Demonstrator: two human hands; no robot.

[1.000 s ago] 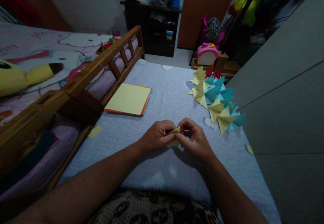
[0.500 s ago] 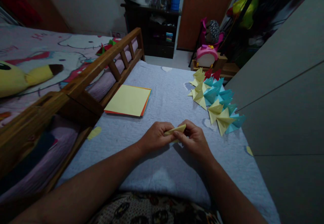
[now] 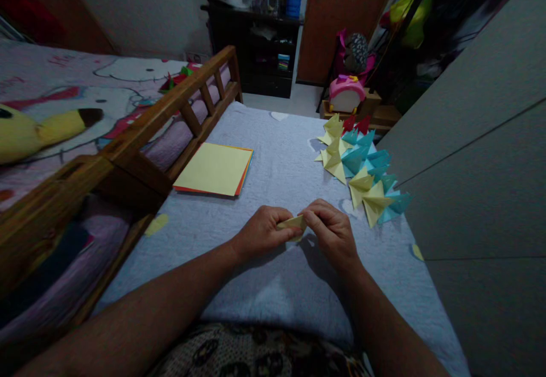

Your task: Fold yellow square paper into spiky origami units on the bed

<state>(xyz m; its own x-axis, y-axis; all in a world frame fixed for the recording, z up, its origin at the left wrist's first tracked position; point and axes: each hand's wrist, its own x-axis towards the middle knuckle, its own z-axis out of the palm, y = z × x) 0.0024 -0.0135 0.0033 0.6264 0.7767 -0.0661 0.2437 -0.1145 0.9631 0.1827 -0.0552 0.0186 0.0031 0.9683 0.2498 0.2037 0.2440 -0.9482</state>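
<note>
A small folded piece of yellow paper is held just above the bed, close in front of me. My left hand is closed on its left part, thumb along the near side. At the paper's right end, my right hand pinches the tip between thumb and fingers. The fingers hide much of the folds. To the left, beyond my hands, lies a stack of square paper sheets, yellow on top with orange, red and blue edges showing. On the right stand several folded yellow paper figures and blue ones.
A wooden bed rail runs along the left, with a yellow plush toy behind it. Red folded figures stand at the far right of the blue bedcover. A pale cabinet borders the right side.
My right hand has shifted its grip, its thumb moving from the middle of the folded paper up to the right tip. My left hand keeps its hold.
</note>
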